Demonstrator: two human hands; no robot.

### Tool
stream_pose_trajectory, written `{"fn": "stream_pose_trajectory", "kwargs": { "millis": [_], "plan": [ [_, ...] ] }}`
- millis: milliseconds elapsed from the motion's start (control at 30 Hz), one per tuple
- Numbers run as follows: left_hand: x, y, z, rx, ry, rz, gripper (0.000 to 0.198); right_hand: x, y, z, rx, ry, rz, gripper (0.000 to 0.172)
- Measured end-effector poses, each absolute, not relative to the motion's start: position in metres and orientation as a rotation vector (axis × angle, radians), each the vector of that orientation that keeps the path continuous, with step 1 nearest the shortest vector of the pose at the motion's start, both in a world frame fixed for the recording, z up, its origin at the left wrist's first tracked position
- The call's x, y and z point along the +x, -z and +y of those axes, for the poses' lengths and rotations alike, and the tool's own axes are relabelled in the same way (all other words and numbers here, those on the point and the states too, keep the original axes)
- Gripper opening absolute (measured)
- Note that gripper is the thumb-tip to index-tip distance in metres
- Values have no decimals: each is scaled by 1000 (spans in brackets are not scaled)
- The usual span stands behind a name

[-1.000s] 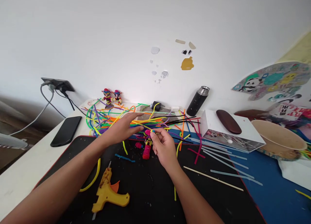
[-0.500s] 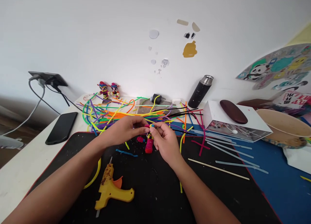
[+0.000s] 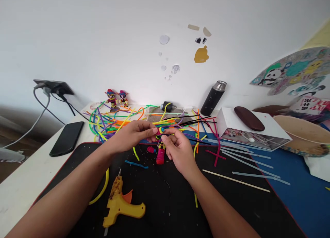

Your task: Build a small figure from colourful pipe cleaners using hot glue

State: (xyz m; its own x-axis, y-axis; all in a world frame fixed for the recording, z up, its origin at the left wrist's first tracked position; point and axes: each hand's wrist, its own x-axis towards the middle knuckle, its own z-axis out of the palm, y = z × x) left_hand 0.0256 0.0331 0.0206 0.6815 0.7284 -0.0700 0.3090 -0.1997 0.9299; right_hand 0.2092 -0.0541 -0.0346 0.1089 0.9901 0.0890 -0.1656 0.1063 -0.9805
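Note:
Both my hands meet above the black mat (image 3: 165, 200), pinching one small pipe-cleaner piece (image 3: 160, 130) of pink, yellow and blue. My left hand (image 3: 134, 134) grips it from the left with closed fingers. My right hand (image 3: 179, 149) pinches it from the right. Just below them a small pink and red pipe-cleaner figure (image 3: 160, 155) stands on the mat, with a pink scrap (image 3: 150, 149) beside it. A heap of coloured pipe cleaners (image 3: 123, 122) lies right behind my hands.
A yellow glue gun (image 3: 121, 205) lies on the mat near my left forearm. A black phone (image 3: 67, 138) is at the left, a black flask (image 3: 213, 98) and white box (image 3: 252, 129) at the right. Glue sticks (image 3: 244, 160) and a wooden stick (image 3: 235, 180) lie right of my hands.
My left hand came back from the pipe-cleaner heap and joined my right hand on the small piece. Both hands have since stayed together, fingers shifting slightly.

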Motion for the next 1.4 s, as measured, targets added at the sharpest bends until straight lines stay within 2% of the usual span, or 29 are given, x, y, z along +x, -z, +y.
{"fn": "stream_pose_trajectory", "kwargs": {
  "millis": [233,500,1400],
  "plan": [
    [30,-22,29,1759,-406,800,49,209,36,-53,-1074,-1125,-1045,41],
    [30,-21,30,1759,-392,773,49,208,36,-53,-1072,-1114,-1061,34],
    [23,-9,39,1568,-458,706,50,214,37,-50,-1050,-1200,-972,44]
  ]
}}
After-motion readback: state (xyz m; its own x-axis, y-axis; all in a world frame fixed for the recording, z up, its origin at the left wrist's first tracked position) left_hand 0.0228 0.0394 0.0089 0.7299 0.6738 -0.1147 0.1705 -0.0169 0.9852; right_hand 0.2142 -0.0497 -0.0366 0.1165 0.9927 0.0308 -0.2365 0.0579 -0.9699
